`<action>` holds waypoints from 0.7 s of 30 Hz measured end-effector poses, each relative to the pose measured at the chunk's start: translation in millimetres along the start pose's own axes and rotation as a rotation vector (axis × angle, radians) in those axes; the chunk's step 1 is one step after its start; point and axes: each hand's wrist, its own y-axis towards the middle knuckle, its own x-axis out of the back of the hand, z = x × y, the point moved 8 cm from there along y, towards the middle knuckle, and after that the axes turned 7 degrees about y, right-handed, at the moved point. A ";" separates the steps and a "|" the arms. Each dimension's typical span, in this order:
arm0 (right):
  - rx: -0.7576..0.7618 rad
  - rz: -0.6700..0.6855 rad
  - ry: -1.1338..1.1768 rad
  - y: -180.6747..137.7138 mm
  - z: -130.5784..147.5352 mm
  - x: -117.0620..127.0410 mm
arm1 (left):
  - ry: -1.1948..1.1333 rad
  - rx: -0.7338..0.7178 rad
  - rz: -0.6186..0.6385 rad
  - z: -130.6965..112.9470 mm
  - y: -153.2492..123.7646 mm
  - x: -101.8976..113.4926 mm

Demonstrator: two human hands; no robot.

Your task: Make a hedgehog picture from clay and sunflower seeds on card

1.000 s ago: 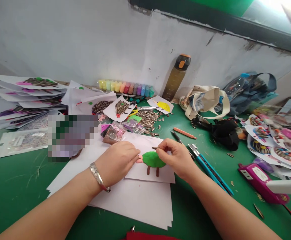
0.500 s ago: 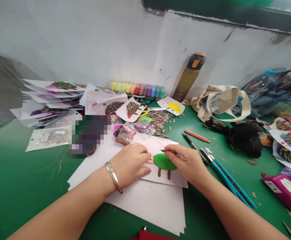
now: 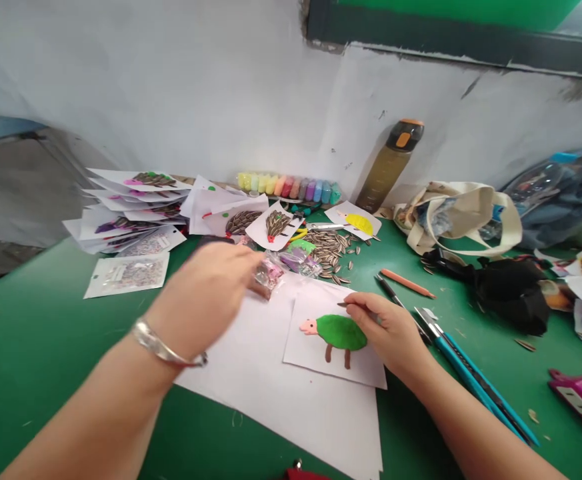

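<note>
A green clay animal (image 3: 341,331) with a pink head and brown legs lies on a small white card (image 3: 321,357). My right hand (image 3: 389,330) rests at the card's right edge and pinches a sunflower seed (image 3: 343,305) just above the green body. My left hand (image 3: 205,293), with a silver bracelet on the wrist, is lifted off the card and blurred by motion, hovering near small plastic packets (image 3: 273,273); its fingers look loosely curled and I cannot tell if they hold anything.
Larger white sheets (image 3: 291,393) lie under the card on the green table (image 3: 45,333). A seed pile (image 3: 328,247), finished seed pictures (image 3: 131,207), clay pots (image 3: 285,187), a bottle (image 3: 391,167), bags (image 3: 451,213), a pencil (image 3: 407,283) and blue cutters (image 3: 471,373) surround them.
My left hand has left the clay animal's head and swung up and left toward the packets. The right hand kept the seed by the green body. The view turned left.
</note>
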 end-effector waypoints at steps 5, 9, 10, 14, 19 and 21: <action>0.010 -0.011 -0.005 1.1 -2.9 -0.3 | 0.252 0.281 0.120 91.9 -30.4 -42.9; 0.003 -0.008 -0.010 -0.2 -4.4 -0.5 | 0.248 0.309 0.157 106.8 -40.4 -64.0; -0.001 -0.012 -0.011 -0.5 -4.6 0.2 | 0.248 0.300 0.147 104.8 -39.3 -59.7; 0.008 -0.023 -0.006 -0.6 -1.1 2.8 | 0.200 0.203 -0.053 71.7 -29.3 -11.1; 0.114 0.036 -0.018 -1.3 17.3 -1.4 | -0.108 -0.029 -0.058 -22.3 -21.1 -2.5; 0.147 0.063 -0.026 -2.5 23.4 -3.4 | -0.193 -0.120 0.015 -58.1 -19.8 -20.9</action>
